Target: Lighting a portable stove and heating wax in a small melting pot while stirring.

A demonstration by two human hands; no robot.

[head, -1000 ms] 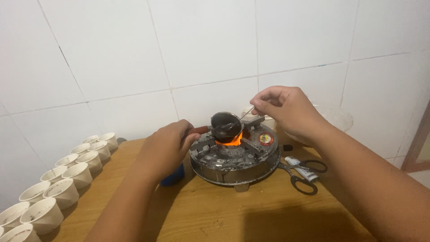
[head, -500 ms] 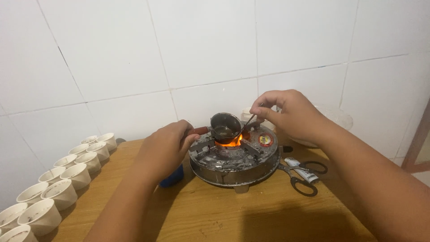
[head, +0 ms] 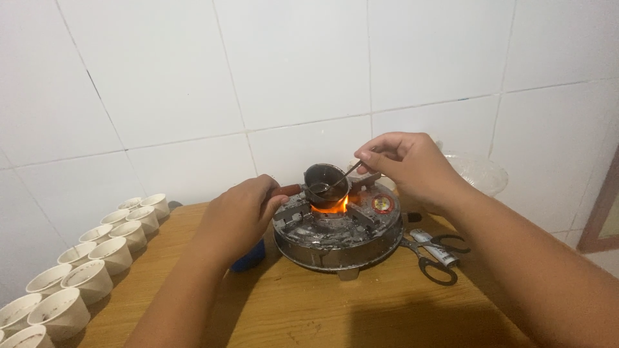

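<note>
A white tiled wall (head: 309, 71) fills the upper frame. Below it a wooden desk (head: 309, 309) spreads across the bottom, its near edge cut off. At centre stands a round metal stove (head: 338, 229) with an orange flame (head: 332, 206) showing. Over the flame sits a small dark ladle-like pot (head: 325, 179); its contents are hard to make out. The left hand (head: 242, 216) is closed around the pot's reddish handle (head: 287, 189), most of it hidden. The right hand (head: 412, 164) pinches a thin metal stirrer (head: 342, 176) dipping into the pot. White paper cups (head: 97, 254) line the lower left, some cut off. Black-handled scissors (head: 429, 254) lie right of the stove. A blue object (head: 250, 256) is partly hidden beneath the left wrist.
</note>
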